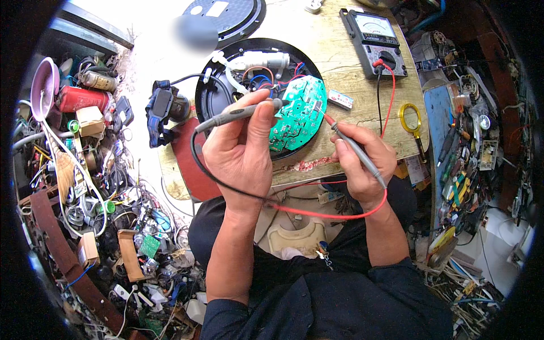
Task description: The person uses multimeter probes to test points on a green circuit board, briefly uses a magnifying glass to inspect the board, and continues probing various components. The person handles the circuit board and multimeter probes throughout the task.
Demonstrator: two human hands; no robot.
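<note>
My left hand (241,153) is closed round a grey test probe (232,117) with a black lead, its tip pointing at the green circuit board (306,113). In my right hand (365,164) is a second grey probe (358,148) with a red tip and red lead, pointed at the board's right part. Whether either tip touches the board I cannot tell. The board rests tilted on a round black housing (205,107) with a white motor-like part (266,60) and coloured wires inside. Both leads belong to the analog multimeter (377,42) at the far right.
A round black cover (241,20) lies behind the housing. Left of it stands a headlamp (167,107) with a blue strap. A small white box (340,100) and a yellow magnifying glass (410,117) lie to the right. Cluttered parts and tools crowd both sides.
</note>
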